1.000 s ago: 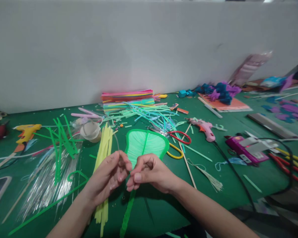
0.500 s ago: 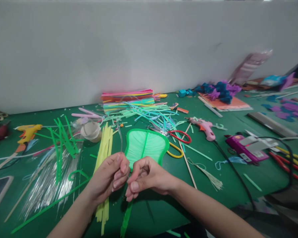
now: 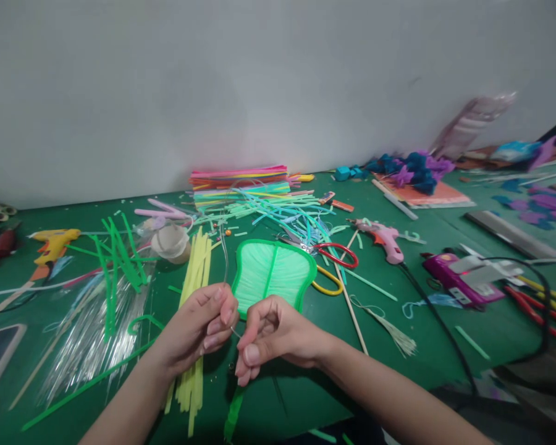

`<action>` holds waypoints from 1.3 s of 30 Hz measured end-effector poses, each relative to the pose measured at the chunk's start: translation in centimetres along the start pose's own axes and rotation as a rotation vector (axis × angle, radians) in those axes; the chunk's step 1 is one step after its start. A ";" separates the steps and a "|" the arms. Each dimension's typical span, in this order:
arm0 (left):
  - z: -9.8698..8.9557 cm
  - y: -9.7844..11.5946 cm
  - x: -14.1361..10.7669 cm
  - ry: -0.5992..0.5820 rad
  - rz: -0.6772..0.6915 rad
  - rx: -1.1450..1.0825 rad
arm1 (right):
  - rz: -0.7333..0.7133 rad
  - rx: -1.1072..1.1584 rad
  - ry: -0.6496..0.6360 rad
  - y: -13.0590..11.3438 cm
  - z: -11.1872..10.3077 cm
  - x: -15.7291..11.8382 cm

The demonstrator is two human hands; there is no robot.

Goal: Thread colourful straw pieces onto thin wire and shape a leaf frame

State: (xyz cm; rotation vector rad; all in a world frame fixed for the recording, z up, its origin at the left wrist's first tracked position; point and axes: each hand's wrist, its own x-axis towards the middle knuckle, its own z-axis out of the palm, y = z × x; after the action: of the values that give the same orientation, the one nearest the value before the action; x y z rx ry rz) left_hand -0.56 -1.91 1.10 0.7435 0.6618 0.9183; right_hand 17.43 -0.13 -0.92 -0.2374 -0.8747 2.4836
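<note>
My left hand [image 3: 210,321] is closed in a pinch on a thin pale strand [image 3: 225,259], which loops up from the fingers; whether it is wire or cord I cannot tell. Close beside it, my right hand [image 3: 269,340] pinches the same strand, and a short stretch shows between the two hands. Beyond the right hand lies a green leaf-shaped fan [image 3: 287,272] with a darker green rim and midline. Its green handle [image 3: 234,411] comes out below my fingers, partly hidden by them. Yellow fuzzy strips [image 3: 197,266] lie under and beside my left hand.
Scissors [image 3: 336,254] with red and yellow grips touch the fan's right side. A pink glue gun [image 3: 387,241], its cable and a purple power strip [image 3: 466,278] lie right. On the left are a yellow glue gun [image 3: 55,244], a cup [image 3: 170,243] and green strips [image 3: 111,278].
My hands have drawn slightly apart, and a short stretch of the strand now shows between them. The fan stays in place.
</note>
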 end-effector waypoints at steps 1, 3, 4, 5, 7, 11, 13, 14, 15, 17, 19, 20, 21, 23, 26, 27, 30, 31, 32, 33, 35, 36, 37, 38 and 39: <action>0.0 0.0 0.0 -0.006 0.003 0.003 | 0.005 0.008 -0.006 0.0 0.0 0.0; 0.0 0.1 0.0 -0.019 0.011 0.004 | 0.016 0.027 -0.020 -0.1 0.0 -0.1; 0.0 0.2 0.0 -0.028 0.014 0.004 | 0.020 0.033 -0.027 -0.1 0.0 -0.1; 0.0 0.2 0.0 -0.038 0.017 0.003 | 0.025 0.039 -0.030 -0.1 0.0 -0.1; 0.0 0.3 0.1 -0.052 0.022 0.002 | 0.029 0.046 -0.040 -0.1 0.0 -0.2; 0.0 0.5 0.0 -0.046 0.019 0.012 | 0.032 0.050 -0.044 -0.1 -0.1 -0.3; 0.0 0.6 0.0 -0.041 0.021 0.024 | 0.040 0.045 -0.035 -0.2 -0.1 -0.3; 0.0 0.7 0.0 -0.039 0.025 0.031 | 0.045 0.041 -0.032 -0.2 -0.1 -0.3; 0.0 0.7 0.0 -0.036 0.027 0.038 | 0.047 0.037 -0.031 -0.2 -0.1 -0.3; -0.1 0.8 0.0 -0.027 0.029 0.051 | 0.048 0.030 -0.038 -0.2 -0.2 -0.3; -0.3 0.9 0.0 -0.011 0.034 0.055 | 0.040 0.027 -0.038 -0.1 -0.3 -0.3; -0.3 0.9 0.0 0.003 0.039 0.054 | 0.027 0.026 -0.028 0.0 -0.4 -0.3; -0.4 1.0 0.0 0.023 0.044 0.054 | 0.009 0.024 -0.012 0.0 -0.4 -0.3; -0.5 1.1 0.1 0.071 0.057 0.047 | -0.039 0.015 0.031 0.0 -0.5 -0.3; -0.5 1.2 0.2 0.123 0.069 0.032 | -0.083 0.006 0.060 -0.3 -0.6 -0.2; -0.4 1.2 0.2 0.132 0.076 0.028 | -0.088 0.009 0.060 -0.3 -0.6 -0.2; -0.4 1.2 0.2 0.151 0.092 0.026 | -0.101 0.032 0.067 -0.4 -0.8 0.0; -0.4 1.2 0.2 0.154 0.094 0.025 | -0.108 0.039 0.074 -0.4 -0.9 0.0; -0.4 1.2 0.2 0.155 0.093 0.022 | -0.114 0.044 0.078 -0.3 -0.9 0.0; -0.5 1.1 0.3 0.157 0.092 0.017 | -0.119 0.049 0.078 -0.2 -1.0 0.1; -0.6 1.1 0.4 0.159 0.091 0.006 | -0.125 0.058 0.070 0.0 -1.1 0.1; -0.6 1.0 0.4 0.162 0.091 0.001 | -0.125 0.060 0.066 0.1 -1.1 0.2; -0.7 1.0 0.5 0.165 0.092 -0.003 | -0.124 0.061 0.065 0.1 -1.1 0.2; -0.7 1.0 0.6 0.167 0.093 -0.005 | -0.123 0.063 0.068 0.2 -1.1 0.2; -0.8 0.9 0.6 0.169 0.092 -0.006 | -0.119 0.065 0.078 0.2 -1.1 0.3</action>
State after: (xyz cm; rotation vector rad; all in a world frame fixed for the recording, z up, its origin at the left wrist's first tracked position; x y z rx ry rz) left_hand -1.28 -0.76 1.28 0.7007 0.7781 1.0756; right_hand 17.45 0.47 -1.94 -0.2511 -0.7532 2.3716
